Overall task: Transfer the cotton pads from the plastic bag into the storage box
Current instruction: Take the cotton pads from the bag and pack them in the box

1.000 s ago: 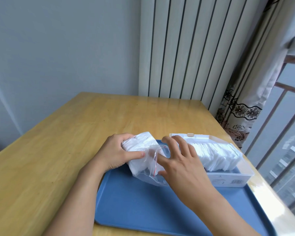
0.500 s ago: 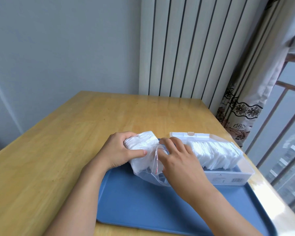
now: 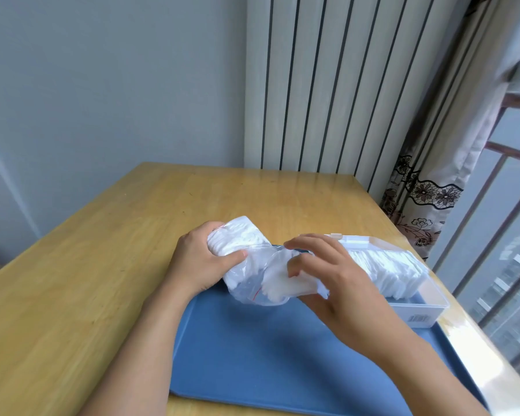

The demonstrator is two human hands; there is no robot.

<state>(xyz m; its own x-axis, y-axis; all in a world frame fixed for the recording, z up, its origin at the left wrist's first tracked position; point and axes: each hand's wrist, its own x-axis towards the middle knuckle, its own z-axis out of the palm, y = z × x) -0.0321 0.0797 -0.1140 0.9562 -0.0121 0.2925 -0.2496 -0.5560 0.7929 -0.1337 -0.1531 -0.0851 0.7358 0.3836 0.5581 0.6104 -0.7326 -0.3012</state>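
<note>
Well underway, judging by the storage box (image 3: pixel 415 307) already holding a long row of pads; left hand (image 3: pixel 198 262) gripping the plastic bag (image 3: pixel 243 283) above the tray (image 3: pixel 267 355); right hand (image 3: pixel 336 280) pinching a clump of cotton pads (image 3: pixel 285 283) at its mouth; more left inside.

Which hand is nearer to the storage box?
The right hand, pinching cotton pads at the plastic bag mouth, beside the storage box. The left hand grips the bag's far end, farther away.
</note>
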